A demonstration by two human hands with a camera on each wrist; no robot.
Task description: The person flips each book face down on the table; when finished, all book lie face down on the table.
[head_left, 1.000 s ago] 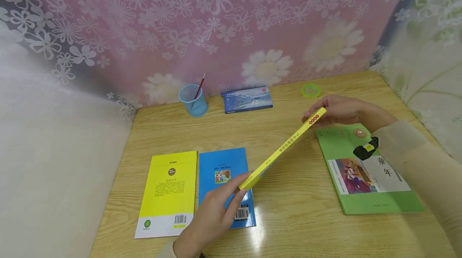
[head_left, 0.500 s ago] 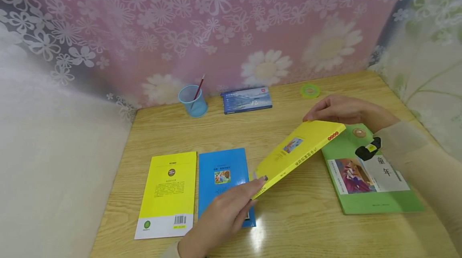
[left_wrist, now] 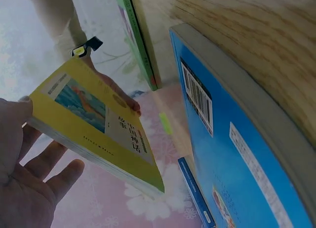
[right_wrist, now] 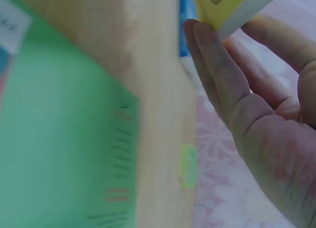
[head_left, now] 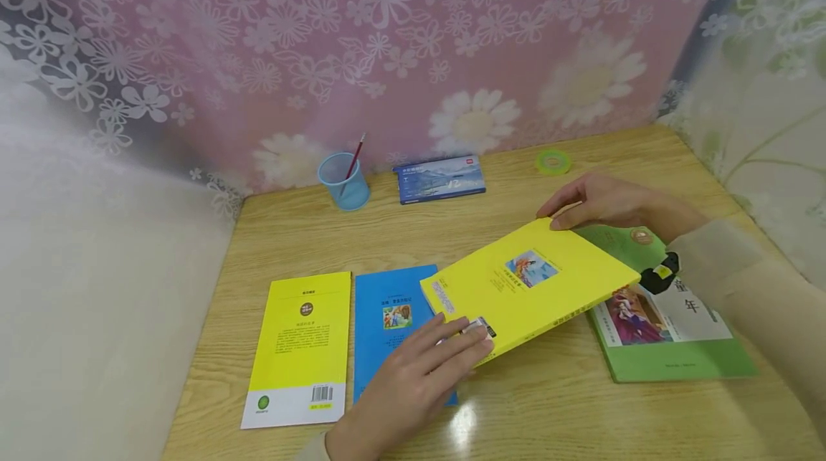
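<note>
The held yellow book point(head_left: 548, 303) is off the table point(head_left: 303, 231), tilted, between the blue book point(head_left: 387, 350) and the green book point(head_left: 674, 360). A second ago it stood edge-on to the head camera, with its spine showing; now its broad face and small picture are turned up into view. The left hand point(head_left: 419, 375), seen then pinching the lower end, now spreads its fingers over that end beside the barcode, with the thumb on the opposite cover. The right hand point(head_left: 600, 203) pinches the far edge between thumb and fingers; its thumb, hidden before, now shows on the upper face. From the head view, the book now hides part of the green book's picture, and the blue book's barcode is covered. The yellow-and-white book point(head_left: 300, 346) lies where it was.
</note>
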